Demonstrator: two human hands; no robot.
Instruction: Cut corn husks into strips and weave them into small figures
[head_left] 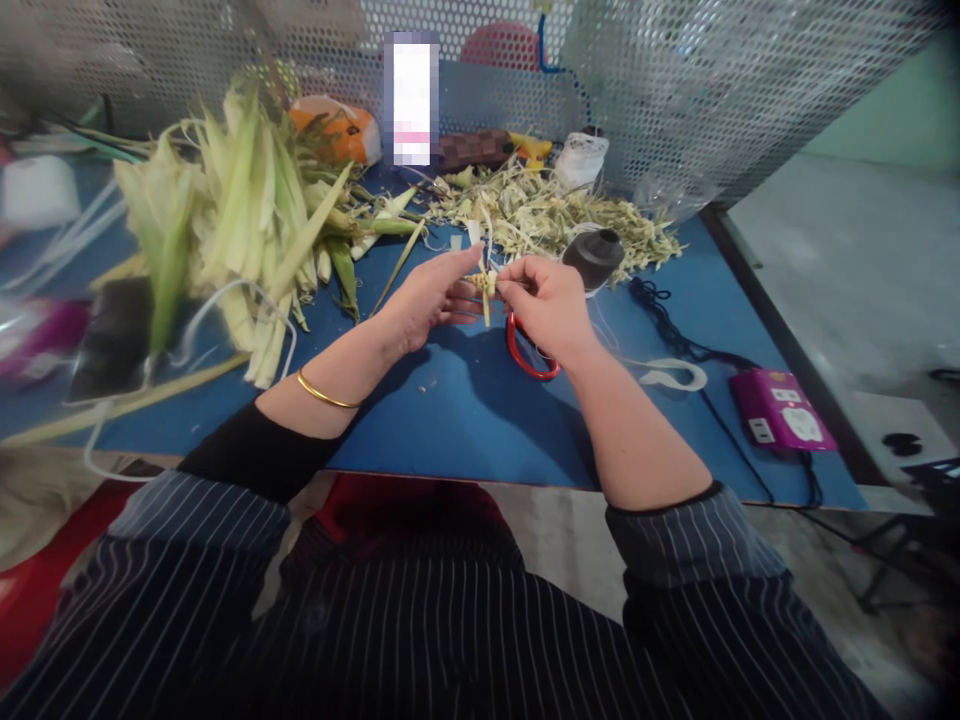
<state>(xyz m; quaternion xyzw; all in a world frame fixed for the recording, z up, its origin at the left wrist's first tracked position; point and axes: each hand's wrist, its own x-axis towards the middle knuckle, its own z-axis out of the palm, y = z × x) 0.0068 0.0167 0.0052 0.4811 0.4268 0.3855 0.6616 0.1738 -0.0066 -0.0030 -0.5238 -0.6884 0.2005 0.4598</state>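
Both hands meet above the middle of the blue worktop (465, 410), each grip pinched on the same small folded piece of pale leaf strip (486, 285): the left hand (427, 300) presses its fingertips to the piece from the left, and the right hand (547, 305) nips it between thumb and forefinger from the right, with loose strip ends poking up and down out of the pinch. A thin gold bangle (326, 393) sits on the left wrist. Under the right hand lie red-handled scissors (529, 355), flat on the worktop. Just beyond the hands stands a dark spool (594, 255), beside a heap of shredded leaf trimmings (570, 215). To the left lies a large pile of green and pale leaves (240, 210). A purple power strip (781, 410) rests near the right edge with its black cord running off. A perforated metal screen (712, 80) stands behind; no container's contents can be made out.
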